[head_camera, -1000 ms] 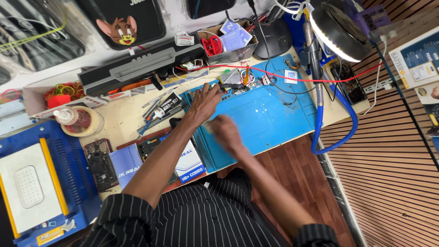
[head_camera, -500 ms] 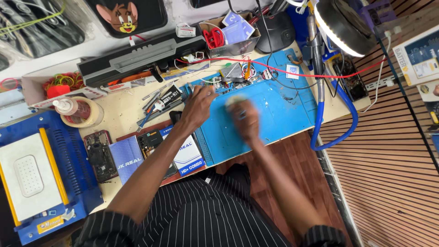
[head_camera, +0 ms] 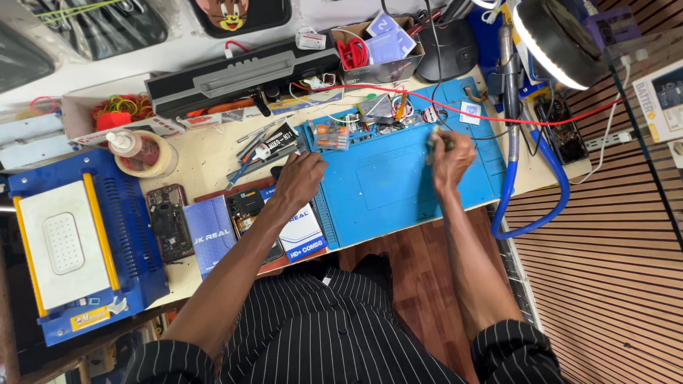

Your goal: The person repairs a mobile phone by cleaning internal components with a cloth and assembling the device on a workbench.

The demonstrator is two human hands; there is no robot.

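Note:
My left hand (head_camera: 299,179) rests palm down at the left edge of the blue work mat (head_camera: 388,192), fingers spread over a dark item beside the loose tweezers and tools (head_camera: 260,151); whether it holds anything is hidden. My right hand (head_camera: 449,155) is over the mat's upper right part, fingers closed around a small slim grey tool (head_camera: 434,142) that sticks out above the knuckles. Small parts and wires (head_camera: 370,117) lie along the mat's top edge, just left of the right hand.
A blue machine with a white plate (head_camera: 71,245) stands at the left. A tape roll with a bottle (head_camera: 142,153), a dismantled phone (head_camera: 167,220) and flat boxes (head_camera: 299,235) lie nearby. A ring lamp (head_camera: 558,43), blue hose (head_camera: 544,192) and red wire (head_camera: 498,117) crowd the right.
My right hand moved from the mat's near middle up to its upper right and now grips a small tool. My left hand shifted left to the mat's edge.

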